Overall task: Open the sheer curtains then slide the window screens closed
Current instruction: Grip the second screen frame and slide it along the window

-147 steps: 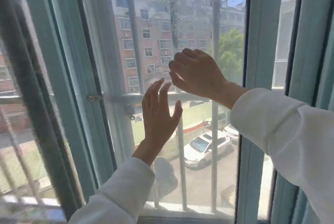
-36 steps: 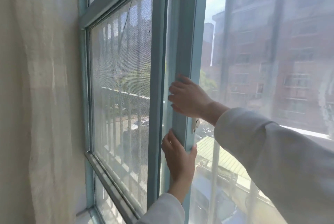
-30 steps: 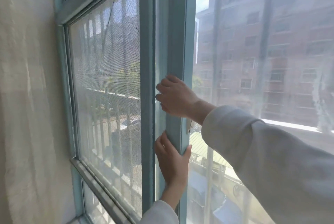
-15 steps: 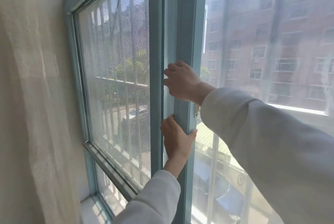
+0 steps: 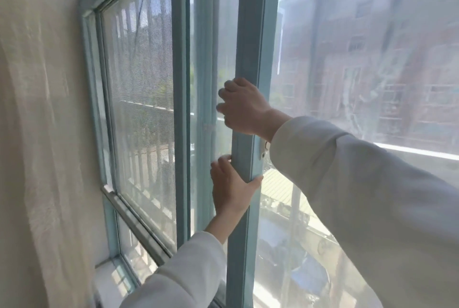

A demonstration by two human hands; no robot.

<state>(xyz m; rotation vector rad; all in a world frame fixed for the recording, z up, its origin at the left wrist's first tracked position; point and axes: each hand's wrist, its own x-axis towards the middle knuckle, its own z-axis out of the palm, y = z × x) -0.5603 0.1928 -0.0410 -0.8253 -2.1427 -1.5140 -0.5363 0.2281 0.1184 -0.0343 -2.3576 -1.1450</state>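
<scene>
The fingertips of the right hand (image 5: 242, 106) and left hand (image 5: 232, 188) curl out of sight behind the blue sash frame (image 5: 250, 64), whose top and foot run off the frame edges, while the building (image 5: 372, 46) at upper right blurs behind mesh.

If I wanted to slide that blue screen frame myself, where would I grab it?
Take the screen frame by its upright edge bar, reaching in from the room side. The bar is narrow and squared, so fingers wrap around it. The right hand grips it higher and the left hand lower; two spaced holds probably keep it from tilting.
</scene>
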